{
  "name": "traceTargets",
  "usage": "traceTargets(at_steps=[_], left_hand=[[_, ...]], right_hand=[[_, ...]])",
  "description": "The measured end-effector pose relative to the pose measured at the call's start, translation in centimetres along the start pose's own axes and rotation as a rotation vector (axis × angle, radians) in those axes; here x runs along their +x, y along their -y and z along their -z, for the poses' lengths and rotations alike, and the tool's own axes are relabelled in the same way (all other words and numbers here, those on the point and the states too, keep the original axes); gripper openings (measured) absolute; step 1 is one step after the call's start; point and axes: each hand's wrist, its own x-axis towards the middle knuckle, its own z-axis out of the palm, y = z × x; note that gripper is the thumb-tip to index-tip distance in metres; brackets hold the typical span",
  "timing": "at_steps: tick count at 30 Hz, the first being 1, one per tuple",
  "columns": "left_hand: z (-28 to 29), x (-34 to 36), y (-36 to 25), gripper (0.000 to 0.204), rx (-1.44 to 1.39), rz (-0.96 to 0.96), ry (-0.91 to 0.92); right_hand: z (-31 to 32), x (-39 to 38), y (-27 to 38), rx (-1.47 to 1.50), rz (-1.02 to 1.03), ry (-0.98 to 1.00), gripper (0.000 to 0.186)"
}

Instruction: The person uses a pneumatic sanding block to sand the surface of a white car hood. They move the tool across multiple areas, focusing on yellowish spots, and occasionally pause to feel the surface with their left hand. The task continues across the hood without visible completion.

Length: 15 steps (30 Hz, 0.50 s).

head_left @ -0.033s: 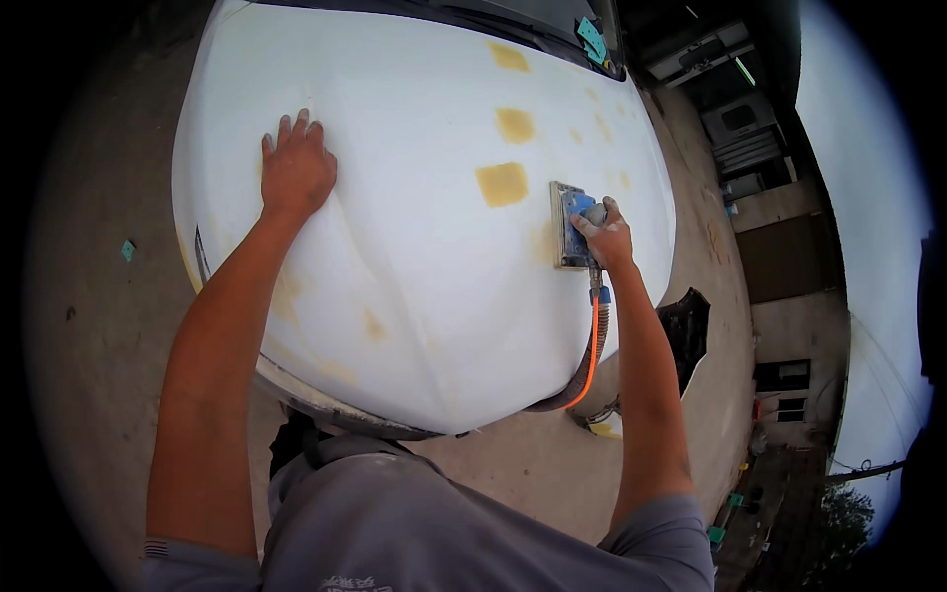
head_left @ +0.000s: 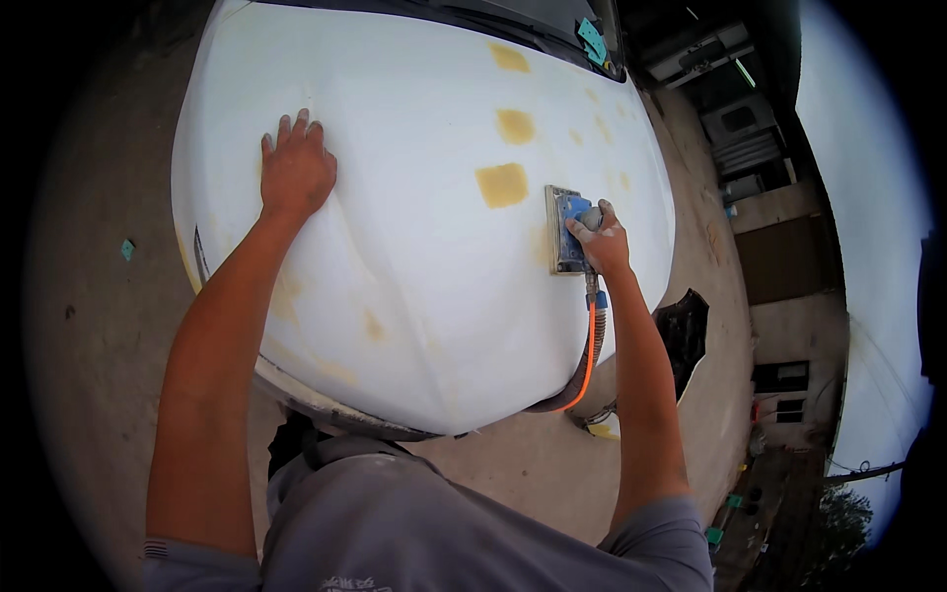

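A white car hood (head_left: 424,197) with several yellowish filler patches spreads out before me. My left hand (head_left: 298,170) lies flat on its left side, fingers spread and dusty, holding nothing. On the right side, my right hand (head_left: 604,240) is wrapped round the grip of a blue power sander (head_left: 572,233). The sander's rectangular pad rests on the hood, beside a faint yellowish patch and below a square filler patch (head_left: 502,185). From its near end, an orange air line with a grey ribbed hose (head_left: 592,345) runs down over the hood's front edge.
Perforated teal sanding sheets (head_left: 592,41) lie by the windshield; another teal piece (head_left: 127,250) is on the concrete floor at left. A black panel (head_left: 683,335) stands on the floor beyond my right forearm. Buildings line the far right.
The sander and my right hand have shifted slightly toward me and a little left across the hood. My left hand has stayed in place.
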Motion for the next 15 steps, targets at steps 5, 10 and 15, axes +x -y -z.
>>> traceTargets(at_steps=[5,10,15], left_hand=[[0.1,-0.1,-0.5,0.049,0.002,0.008,0.022],[1.2,-0.3,-0.5,0.050,-0.007,-0.002,0.014],[0.9,-0.1,-0.3,0.053,-0.029,0.009,0.033]], right_hand=[[-1.2,-0.2,0.4,0.039,-0.017,0.070,0.096],[-0.4,4.5,0.3,0.093,-0.148,-0.024,0.099],[-1.0,0.0,0.7,0.037,-0.083,-0.002,0.097]])
